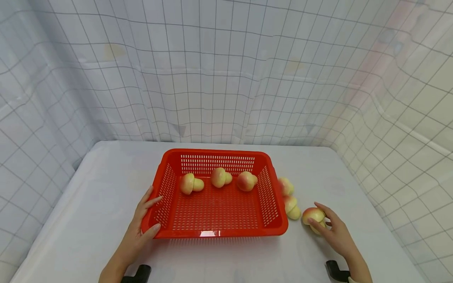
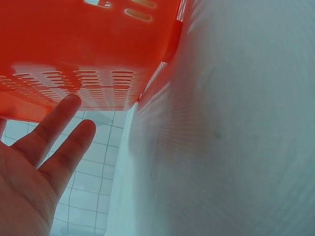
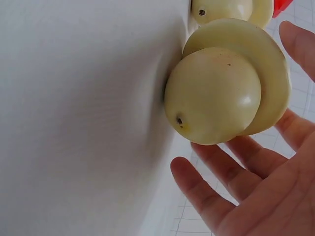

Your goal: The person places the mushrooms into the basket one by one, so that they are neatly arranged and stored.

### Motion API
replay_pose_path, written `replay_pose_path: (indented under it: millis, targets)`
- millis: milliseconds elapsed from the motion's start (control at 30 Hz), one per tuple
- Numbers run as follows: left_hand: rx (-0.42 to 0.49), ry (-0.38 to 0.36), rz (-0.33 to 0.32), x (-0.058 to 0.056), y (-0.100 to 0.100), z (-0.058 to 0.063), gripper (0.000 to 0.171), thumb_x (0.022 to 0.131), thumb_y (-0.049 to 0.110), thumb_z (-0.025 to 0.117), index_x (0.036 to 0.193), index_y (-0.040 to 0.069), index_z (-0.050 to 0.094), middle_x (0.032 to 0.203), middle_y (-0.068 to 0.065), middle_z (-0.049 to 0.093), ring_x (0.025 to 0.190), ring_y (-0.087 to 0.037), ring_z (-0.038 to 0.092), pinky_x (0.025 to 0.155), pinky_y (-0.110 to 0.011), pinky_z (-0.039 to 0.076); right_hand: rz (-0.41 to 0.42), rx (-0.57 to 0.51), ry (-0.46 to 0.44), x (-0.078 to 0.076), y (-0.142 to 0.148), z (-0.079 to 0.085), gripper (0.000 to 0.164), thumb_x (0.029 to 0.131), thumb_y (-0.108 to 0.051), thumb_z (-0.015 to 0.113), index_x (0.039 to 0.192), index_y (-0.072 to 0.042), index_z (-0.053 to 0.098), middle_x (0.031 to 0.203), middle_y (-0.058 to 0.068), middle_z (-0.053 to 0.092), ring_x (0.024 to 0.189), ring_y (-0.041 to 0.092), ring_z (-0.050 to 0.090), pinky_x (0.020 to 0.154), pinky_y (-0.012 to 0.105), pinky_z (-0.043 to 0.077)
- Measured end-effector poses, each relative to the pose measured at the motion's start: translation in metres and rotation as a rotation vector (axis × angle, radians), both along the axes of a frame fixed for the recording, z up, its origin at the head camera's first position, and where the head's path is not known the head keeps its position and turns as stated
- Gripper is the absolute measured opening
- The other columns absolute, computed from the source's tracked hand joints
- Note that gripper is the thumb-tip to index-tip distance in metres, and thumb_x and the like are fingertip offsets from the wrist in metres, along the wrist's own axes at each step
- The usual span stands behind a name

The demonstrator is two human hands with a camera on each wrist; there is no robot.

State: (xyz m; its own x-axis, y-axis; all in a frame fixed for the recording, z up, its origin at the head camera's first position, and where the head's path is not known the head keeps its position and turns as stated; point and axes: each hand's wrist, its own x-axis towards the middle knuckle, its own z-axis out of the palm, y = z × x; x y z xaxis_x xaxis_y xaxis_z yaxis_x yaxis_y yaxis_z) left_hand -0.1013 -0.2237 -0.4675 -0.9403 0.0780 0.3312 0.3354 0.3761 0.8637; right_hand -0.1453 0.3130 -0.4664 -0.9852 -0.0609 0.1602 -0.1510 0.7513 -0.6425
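Observation:
My left hand (image 1: 139, 220) holds the left rim of a red plastic basket (image 1: 220, 232), thumb and one finger over the edge. In the left wrist view two fingers (image 2: 69, 147) extend straight by its outer slotted wall. At the right, my right hand (image 1: 334, 232) is around a toy mushroom (image 1: 313, 215) with a red-yellow cap and pale stem, which sits on the table. The right wrist view shows fingers behind this mushroom (image 3: 216, 93), with the thumb slightly apart from the cap. Three similar mushrooms (image 1: 218, 177) lie inside the basket in a row.
Two more mushrooms (image 1: 291, 206) lie against the basket's right side, partly hidden by it. A white cloth covers the table (image 1: 318, 169). Grid-patterned white curtains (image 1: 219, 78) hang behind and at both sides. Black wrist mounts (image 1: 337, 271) show at both wrists.

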Motion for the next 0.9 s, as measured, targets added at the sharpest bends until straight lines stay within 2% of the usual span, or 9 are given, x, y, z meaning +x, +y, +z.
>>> replay_pose_path:
  millis: [167,267,533,900]
  targets:
    - [-0.006,0.011,0.000,-0.0005,-0.0001,0.0000,0.067,0.082,0.007,0.060,0.144,0.012,0.037,0.157,0.005,0.007,0.137,-0.009,0.014,0.087,-0.021,0.040,-0.081,-0.026,-0.071,0.0046,0.0012,0.0014,0.067,0.088,-0.037,0.067,0.142,-0.010,0.039,0.119,0.021,0.060,0.102,0.031,0.059,0.074,0.031,0.050]
    - [-0.012,0.022,-0.001,-0.0008,-0.0010,-0.0008,0.067,0.082,0.006,0.060,0.144,0.012,0.037,0.157,0.004,0.007,0.137,-0.010,0.014,0.089,-0.020,0.039,-0.106,-0.041,-0.095,0.0055,0.0017,0.0016,0.068,0.088,-0.039,0.067,0.142,-0.010,0.038,0.116,0.022,0.061,0.100,0.034,0.060,0.072,0.028,0.049]
    - [-0.005,0.032,-0.010,-0.0008,-0.0013,-0.0027,0.066,0.082,0.005,0.060,0.144,0.011,0.038,0.157,0.002,0.007,0.137,-0.011,0.014,0.089,-0.019,0.038,-0.088,-0.038,-0.097,-0.0009,0.0010,-0.0008,0.063,0.091,-0.040,0.062,0.142,-0.011,0.039,0.115,0.022,0.062,0.105,0.035,0.058,0.077,0.034,0.049]
    - [-0.008,0.032,-0.015,-0.0007,-0.0016,-0.0018,0.066,0.083,0.006,0.059,0.144,0.011,0.037,0.158,0.003,0.007,0.138,-0.011,0.013,0.089,-0.021,0.039,-0.111,-0.015,-0.071,-0.0036,-0.0075,-0.0004,0.060,0.088,-0.038,0.066,0.137,-0.009,0.045,0.100,0.012,0.067,0.087,0.024,0.061,0.067,0.030,0.048]
